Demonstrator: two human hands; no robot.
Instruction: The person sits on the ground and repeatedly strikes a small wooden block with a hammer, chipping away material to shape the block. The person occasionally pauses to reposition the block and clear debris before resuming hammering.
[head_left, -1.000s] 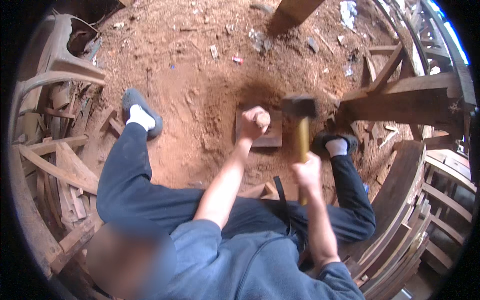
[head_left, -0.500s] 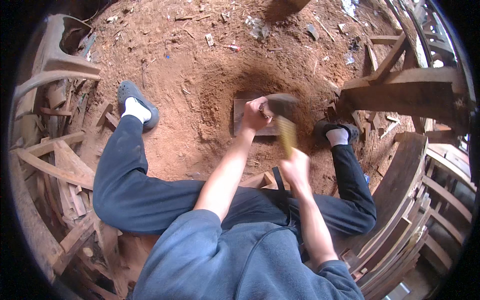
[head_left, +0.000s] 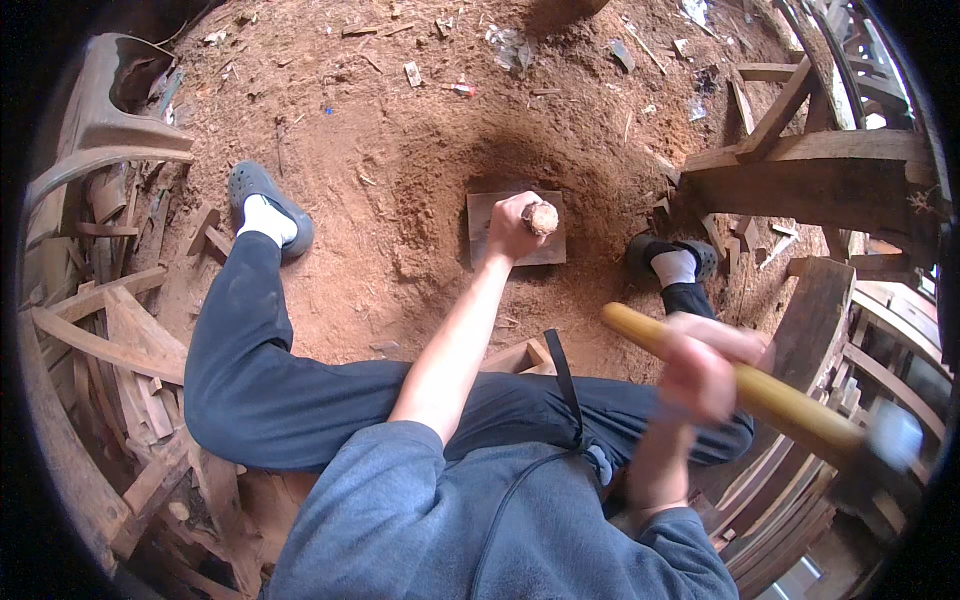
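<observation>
My left hand (head_left: 513,228) is wrapped round an upright round wooden piece (head_left: 540,217) with a pale, rough top, held over a square board (head_left: 485,245) in a hollow of the sawdust. My right hand (head_left: 705,370), smeared by motion, grips a hammer (head_left: 800,408) by its yellow handle, off to the right above my thigh. The hammer's head (head_left: 890,438) is blurred and points away from the wooden piece. Where the wooden piece's lower end meets the board is hidden under my hand.
Loose timber offcuts (head_left: 130,350) pile up on the left. Beams (head_left: 800,180) and stacked planks (head_left: 885,365) stand on the right. My legs (head_left: 250,330) are spread on sawdust-covered ground (head_left: 380,200) strewn with scraps and bits of litter. A wooden post (head_left: 560,10) rises at the top.
My right hand has swung the hammer from over the wooden piece down and to the right, turning it so the head points rightward. My left hand stays on the wooden piece.
</observation>
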